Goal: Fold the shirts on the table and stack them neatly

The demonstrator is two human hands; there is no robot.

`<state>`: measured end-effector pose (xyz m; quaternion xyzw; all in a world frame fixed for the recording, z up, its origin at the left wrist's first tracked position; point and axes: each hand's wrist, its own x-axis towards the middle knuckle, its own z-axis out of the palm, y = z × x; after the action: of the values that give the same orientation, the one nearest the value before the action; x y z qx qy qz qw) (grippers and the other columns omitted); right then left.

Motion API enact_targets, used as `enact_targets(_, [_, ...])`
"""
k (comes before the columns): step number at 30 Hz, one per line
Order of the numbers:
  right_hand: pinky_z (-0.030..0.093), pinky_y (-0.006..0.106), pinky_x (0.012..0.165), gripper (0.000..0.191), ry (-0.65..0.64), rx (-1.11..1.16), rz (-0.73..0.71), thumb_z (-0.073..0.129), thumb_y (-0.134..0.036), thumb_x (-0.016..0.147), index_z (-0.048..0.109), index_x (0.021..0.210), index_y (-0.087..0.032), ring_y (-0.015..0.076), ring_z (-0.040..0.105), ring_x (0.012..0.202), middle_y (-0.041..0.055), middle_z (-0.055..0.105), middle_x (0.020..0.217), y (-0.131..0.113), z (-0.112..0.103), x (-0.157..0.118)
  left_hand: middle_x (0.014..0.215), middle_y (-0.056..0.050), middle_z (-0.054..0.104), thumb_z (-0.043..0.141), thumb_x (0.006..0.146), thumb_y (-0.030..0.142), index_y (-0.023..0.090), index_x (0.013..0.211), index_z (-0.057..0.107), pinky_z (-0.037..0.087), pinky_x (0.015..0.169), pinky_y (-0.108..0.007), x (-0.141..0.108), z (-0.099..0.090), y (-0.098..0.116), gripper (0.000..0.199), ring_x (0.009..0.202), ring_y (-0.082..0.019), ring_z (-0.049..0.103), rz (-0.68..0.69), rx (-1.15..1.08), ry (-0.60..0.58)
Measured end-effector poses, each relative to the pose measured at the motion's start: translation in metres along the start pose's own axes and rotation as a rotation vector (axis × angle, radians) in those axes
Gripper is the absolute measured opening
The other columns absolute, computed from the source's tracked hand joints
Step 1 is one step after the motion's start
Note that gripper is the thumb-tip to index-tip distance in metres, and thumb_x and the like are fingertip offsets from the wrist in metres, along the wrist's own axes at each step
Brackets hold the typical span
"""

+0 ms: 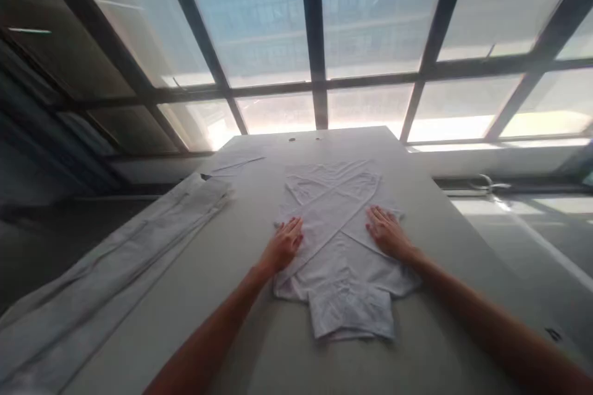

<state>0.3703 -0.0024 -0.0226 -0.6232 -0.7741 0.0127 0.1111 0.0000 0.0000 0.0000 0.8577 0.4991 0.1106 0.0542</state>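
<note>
A white garment (343, 253) lies folded on the pale table (241, 333), its long sleeves or straps crossed over the body toward the far end. Its collar-like band (352, 315) points toward me. On the garment's left side rests my left hand (286, 244), palm down with the fingers stretched out. My right hand (386, 231) lies flat on the right side, fingers extended and slightly spread. Both palms touch the cloth, and neither hand grips anything.
Along the table's left edge runs a long stack of white cloth (125, 271). A flat white piece (236, 163) lies at the far left, and small dark objects (291, 139) sit near the far edge. Large framed windows (319, 83) stand behind the table.
</note>
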Motion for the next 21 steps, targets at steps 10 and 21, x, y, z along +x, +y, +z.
enact_targets(10, [0.014,0.051,0.123,0.064,-0.030,0.009,0.084,0.027,-0.047,0.105,0.035,0.157,-0.010,0.0280,0.022,0.153,0.0169,0.029,0.164,0.019,-0.002,0.006,0.162,-0.013,0.033,0.032,0.106,0.047,0.019,0.154,0.043,0.026,0.121,-0.053,0.028,0.023,-0.006,0.057,0.151,-0.031,0.029,-0.018,0.160,0.031])
enact_targets(21, [0.024,0.050,0.121,0.057,0.242,0.203,0.255,0.023,-0.037,0.105,0.043,0.153,-0.013,0.0254,0.028,0.151,0.0149,0.039,0.160,0.059,-0.016,0.007,0.161,-0.011,0.037,0.036,0.105,0.046,0.021,0.152,0.047,0.028,0.121,-0.049,0.030,0.020,-0.007,0.055,0.149,-0.029,0.033,-0.025,0.139,0.044])
